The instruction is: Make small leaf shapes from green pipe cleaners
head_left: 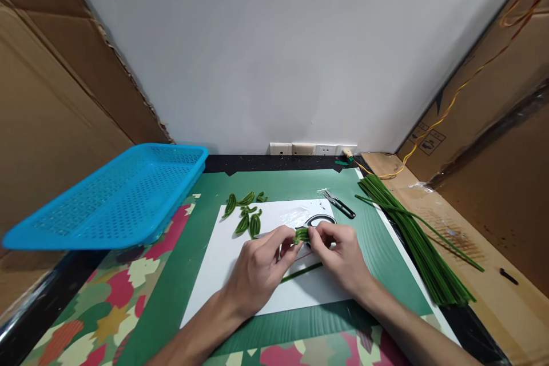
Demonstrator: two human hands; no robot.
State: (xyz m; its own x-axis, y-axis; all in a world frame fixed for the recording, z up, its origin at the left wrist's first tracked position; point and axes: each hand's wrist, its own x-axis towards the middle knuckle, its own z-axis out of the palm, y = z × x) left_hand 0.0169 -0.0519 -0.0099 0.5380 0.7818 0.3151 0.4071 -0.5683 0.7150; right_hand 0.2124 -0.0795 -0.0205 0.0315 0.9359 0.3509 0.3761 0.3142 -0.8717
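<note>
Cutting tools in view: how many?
2: black snips near the far right corner of the white sheet, and scissors beyond the right hand, partly hidden. Others may be covered.

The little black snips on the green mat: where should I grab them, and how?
Probably by the black handles, coming from the near right. The snips lie with those handles pointing that way, while the metal blades point away and left, so your hand should avoid the sharp end. They look flat on the mat, so pinch from above.
</note>
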